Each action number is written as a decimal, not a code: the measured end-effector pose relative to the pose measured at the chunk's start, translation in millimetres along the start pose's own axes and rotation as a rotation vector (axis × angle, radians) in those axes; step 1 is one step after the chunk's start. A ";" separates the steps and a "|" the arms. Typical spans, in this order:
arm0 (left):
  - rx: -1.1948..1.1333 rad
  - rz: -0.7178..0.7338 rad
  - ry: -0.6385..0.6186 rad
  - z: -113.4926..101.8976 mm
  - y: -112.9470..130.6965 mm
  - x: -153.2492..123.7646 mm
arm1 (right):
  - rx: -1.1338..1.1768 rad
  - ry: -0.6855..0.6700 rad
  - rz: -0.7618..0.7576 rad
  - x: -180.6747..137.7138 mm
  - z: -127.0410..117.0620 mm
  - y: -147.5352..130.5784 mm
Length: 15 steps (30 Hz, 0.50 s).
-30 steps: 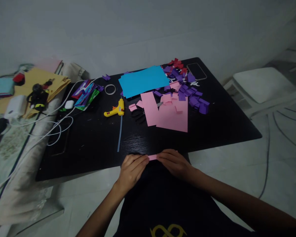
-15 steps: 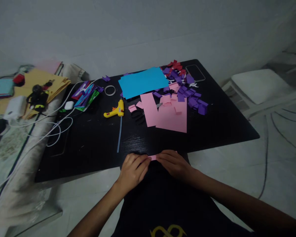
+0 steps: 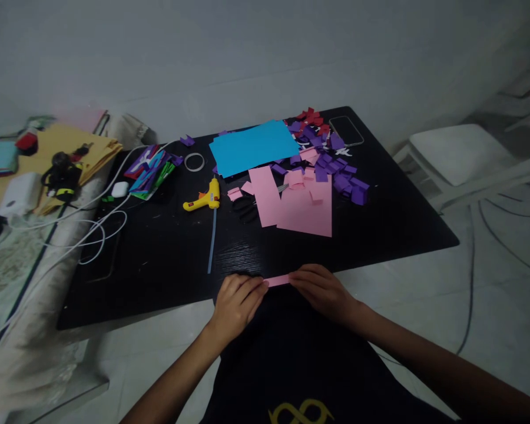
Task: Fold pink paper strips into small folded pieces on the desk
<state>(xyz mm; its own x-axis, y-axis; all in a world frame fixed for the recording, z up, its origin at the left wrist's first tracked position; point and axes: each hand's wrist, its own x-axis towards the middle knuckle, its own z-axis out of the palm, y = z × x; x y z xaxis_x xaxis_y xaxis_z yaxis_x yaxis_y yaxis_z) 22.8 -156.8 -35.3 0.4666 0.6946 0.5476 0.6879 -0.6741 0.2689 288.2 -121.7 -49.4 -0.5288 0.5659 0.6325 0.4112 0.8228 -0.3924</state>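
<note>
A narrow pink paper strip stretches between my two hands at the table's front edge. My left hand is closed on its left end, and my right hand pinches the right end; the fingers cover both ends. Beyond them lie a pink paper piece and a larger pink sheet, overlapping. Scissors with black handles are partly under the pink paper. To their left rests a yellow glue gun with a long glue stick extending from it.
Blue sheets lie at the back of the black table. Folded purple paper pieces and red ones are heaped to the right. A tape ring, white cables and envelopes are leftward. A white chair stands right.
My right hand has slid rightward along the pink strip, so a longer stretch of it shows between my hands. My left hand keeps its hold. The view has shifted slightly.
</note>
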 end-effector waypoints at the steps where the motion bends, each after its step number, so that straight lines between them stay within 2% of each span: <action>1: 0.001 0.007 0.002 -0.1 -0.2 0.2 | -0.006 -0.001 -0.002 -0.9 -1.6 0.7; 15: -0.006 -0.004 0.011 -0.2 -0.9 0.1 | -0.057 0.023 0.058 -18.4 -23.7 15.3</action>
<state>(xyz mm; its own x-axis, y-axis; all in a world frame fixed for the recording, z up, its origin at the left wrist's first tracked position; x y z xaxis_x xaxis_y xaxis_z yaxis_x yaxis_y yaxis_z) 22.1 -156.2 -35.3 0.4578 0.6944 0.5552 0.6861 -0.6731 0.2761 321.8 -120.7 -51.3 -0.4862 0.6104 0.6253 0.4827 0.7841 -0.3901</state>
